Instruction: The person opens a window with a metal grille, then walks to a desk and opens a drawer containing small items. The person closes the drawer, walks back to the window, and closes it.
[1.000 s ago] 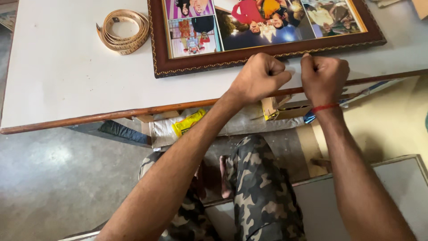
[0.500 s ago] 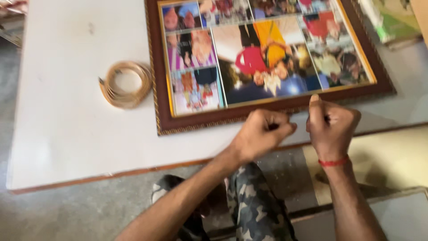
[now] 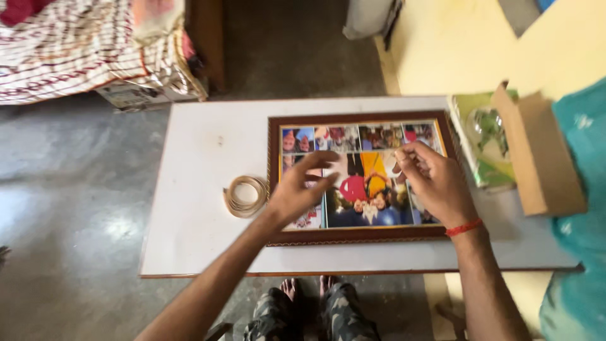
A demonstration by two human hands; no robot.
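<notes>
Both hands have lifted from the near edge of the bench and now hover over the glass of the photo frame (image 3: 363,177), and the view has pulled back so the whole bench (image 3: 196,189) shows. A second ago the hands were closed into fists at the frame's near rail; half a second ago they were still curled just in front of it.

Now the left hand (image 3: 302,189) is spread, fingers loosely extended and pointing across the left part of the frame, over the small pictures there; whether it touches the glass cannot be told. The right hand (image 3: 435,183) is over the right part of the frame, fingers bent with the tips drawn near one another above the collage; anything pinched between them is too small to make out. A red thread band (image 3: 463,228) circles the right wrist, just above the frame's near rail.

The photo frame lies flat on the bench, dark brown with a gold inner line, holding a collage of colourful photos. Left of the frame, just beside it, lies a coiled measuring tape (image 3: 245,196). Right of the frame sits an open cardboard box (image 3: 536,158), with a green printed sheet (image 3: 486,142) between box and frame. Beyond the frame, past the bench's far left corner, is a striped cloth (image 3: 76,50).
</notes>
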